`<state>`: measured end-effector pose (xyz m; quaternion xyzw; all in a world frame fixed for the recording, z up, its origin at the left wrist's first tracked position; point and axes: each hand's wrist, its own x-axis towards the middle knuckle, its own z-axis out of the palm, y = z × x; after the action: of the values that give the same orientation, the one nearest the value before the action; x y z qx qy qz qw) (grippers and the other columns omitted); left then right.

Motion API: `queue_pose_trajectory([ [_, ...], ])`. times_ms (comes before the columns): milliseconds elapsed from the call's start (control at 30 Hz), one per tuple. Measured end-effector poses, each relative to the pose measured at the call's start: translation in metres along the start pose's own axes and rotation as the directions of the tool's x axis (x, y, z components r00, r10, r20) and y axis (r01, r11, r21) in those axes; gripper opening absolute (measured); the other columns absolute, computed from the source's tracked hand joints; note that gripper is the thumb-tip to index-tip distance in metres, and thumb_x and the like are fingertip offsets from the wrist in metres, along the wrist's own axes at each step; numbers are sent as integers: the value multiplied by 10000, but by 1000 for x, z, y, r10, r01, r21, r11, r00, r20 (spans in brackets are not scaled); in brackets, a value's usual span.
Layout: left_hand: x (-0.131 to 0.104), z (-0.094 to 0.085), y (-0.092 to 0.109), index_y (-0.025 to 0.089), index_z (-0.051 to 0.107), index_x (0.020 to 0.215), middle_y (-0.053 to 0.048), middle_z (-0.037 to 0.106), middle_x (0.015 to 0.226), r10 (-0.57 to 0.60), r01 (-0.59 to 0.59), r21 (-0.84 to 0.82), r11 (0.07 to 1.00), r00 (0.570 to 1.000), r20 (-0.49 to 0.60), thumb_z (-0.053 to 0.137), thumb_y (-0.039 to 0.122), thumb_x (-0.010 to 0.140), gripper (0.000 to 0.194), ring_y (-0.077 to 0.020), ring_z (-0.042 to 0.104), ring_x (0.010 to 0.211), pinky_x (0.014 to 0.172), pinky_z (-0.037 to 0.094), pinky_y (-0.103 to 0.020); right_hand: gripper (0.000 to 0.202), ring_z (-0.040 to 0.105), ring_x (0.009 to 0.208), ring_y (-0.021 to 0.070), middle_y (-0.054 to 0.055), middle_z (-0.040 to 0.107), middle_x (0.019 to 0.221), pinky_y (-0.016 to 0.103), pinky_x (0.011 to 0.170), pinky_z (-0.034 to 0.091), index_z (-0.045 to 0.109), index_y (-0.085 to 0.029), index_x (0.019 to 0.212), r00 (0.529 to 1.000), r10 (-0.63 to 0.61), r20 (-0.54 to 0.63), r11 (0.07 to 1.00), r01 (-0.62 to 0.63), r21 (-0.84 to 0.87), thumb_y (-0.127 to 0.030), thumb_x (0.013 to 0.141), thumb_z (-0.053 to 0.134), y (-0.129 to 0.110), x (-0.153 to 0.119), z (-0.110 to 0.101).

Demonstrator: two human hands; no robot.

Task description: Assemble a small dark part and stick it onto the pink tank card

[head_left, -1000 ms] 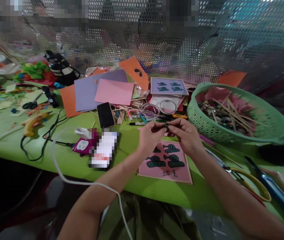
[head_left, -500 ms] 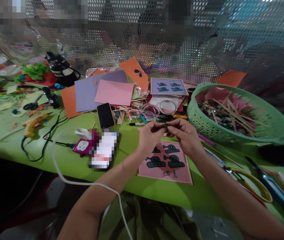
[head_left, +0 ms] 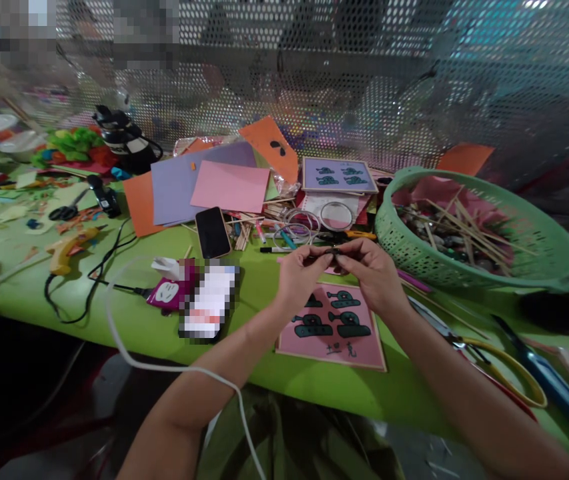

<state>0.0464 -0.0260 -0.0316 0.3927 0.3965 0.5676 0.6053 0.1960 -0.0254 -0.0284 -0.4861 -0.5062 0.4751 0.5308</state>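
Green covers the counter, and above its near edge the left hand and the right hand meet fingertip to fingertip. Between them sits a small dark piece, pinched from both sides: the fingers of each hand are drawn together on it, thumb against forefinger. What the piece is cannot be told; it is too small and partly hidden by the fingertips. It is held in the air just above a pink card printed with four dark green tank shapes, which lies flat on the counter under the wrists.

Beyond the hands lie clear plastic rings and a black marker. A black phone lies face up to the left of them, near sheets of pink, purple and orange paper. To the right stands a green plastic basket holding wooden sticks. Yellow-handled scissors lie near the right forearm. Far left, a yellow glue gun rests on the counter with its black cord trailing.
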Motion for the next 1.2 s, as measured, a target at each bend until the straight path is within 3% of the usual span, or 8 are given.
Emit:
queue_pose_trajectory([
  [267,0,0,2,175,766,784,-14,760,738,23,-23,0,1000,999,23,852,322,736,177,-142,703,696,732,607,-289,347,663,704,168,9,718,806,322,668,597,658,-249,870,998,-63,1,997,63,-55,-495,745,869,4,0,0],
  [1200,-1,1,-1,164,764,795,-8,748,743,36,-35,34,999,999,-10,827,305,758,158,-131,681,698,740,574,-276,315,656,705,166,5,699,805,323,666,601,638,-241,880,998,-65,5,996,65,-61,-459,772,838,4,-1,0],
])
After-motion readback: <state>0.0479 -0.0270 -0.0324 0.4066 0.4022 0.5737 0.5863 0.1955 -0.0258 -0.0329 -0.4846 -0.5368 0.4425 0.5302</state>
